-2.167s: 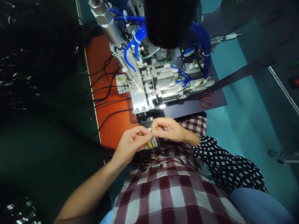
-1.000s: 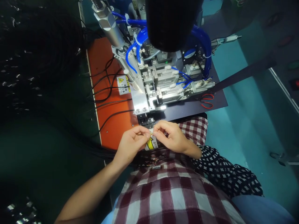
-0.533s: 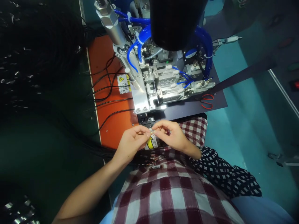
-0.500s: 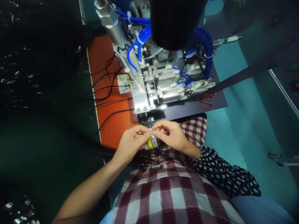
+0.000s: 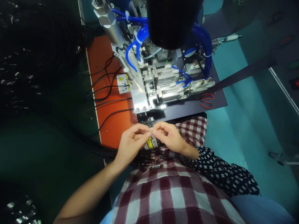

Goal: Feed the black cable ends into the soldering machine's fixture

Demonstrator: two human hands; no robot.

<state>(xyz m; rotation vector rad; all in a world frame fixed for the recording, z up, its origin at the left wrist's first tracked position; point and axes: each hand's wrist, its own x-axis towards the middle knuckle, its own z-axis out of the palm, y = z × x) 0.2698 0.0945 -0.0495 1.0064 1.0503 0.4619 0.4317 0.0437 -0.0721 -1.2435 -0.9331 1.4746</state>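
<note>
My left hand (image 5: 133,143) is closed in a pinch, thumb against forefinger, on what look like thin wires, mostly hidden by the fingers. Its fingertips meet those of my right hand (image 5: 171,139), also pinched, around something too small to make out. Both hands are just in front of the machine's near edge, above a yellow and white label (image 5: 152,142). Below them, several fine wire ends (image 5: 153,160) lie at the checked apron (image 5: 177,186).
A metal machine (image 5: 161,84) with blue air tubes stands ahead on an orange base plate (image 5: 112,121). Red-handled cutters (image 5: 207,100) lie on the dark plate at right. Black cables (image 5: 98,149) run in from the left. A black cylinder (image 5: 174,23) hangs overhead.
The fingertips have come closer together, and the small silvery piece seen between them earlier is now mostly covered. My right hand has shifted slightly left.
</note>
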